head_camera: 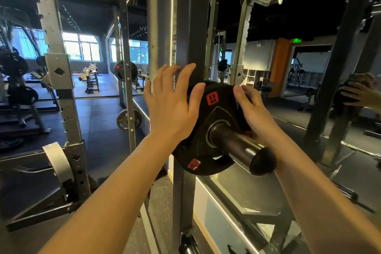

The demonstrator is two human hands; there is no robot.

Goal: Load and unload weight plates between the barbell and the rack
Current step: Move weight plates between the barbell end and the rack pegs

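Observation:
A small black weight plate (214, 117) with a red "2.5 KG" label sits on a steel storage peg (243, 148) that sticks out toward me from a dark rack upright (191, 27). My left hand (171, 107) is spread flat, fingers straight, its thumb lying on the plate's upper left face. My right hand (251, 111) curls over the plate's upper right rim, fingers wrapped behind the edge. The peg's black end cap (262, 161) lies in front of the plate.
A grey squat rack post (59, 72) with a safety arm stands at the left. Plates hang on racks at the far left and middle distance. Mirrors line the wall on the right, reflecting my hand. A dumbbell rack stands far back by the windows.

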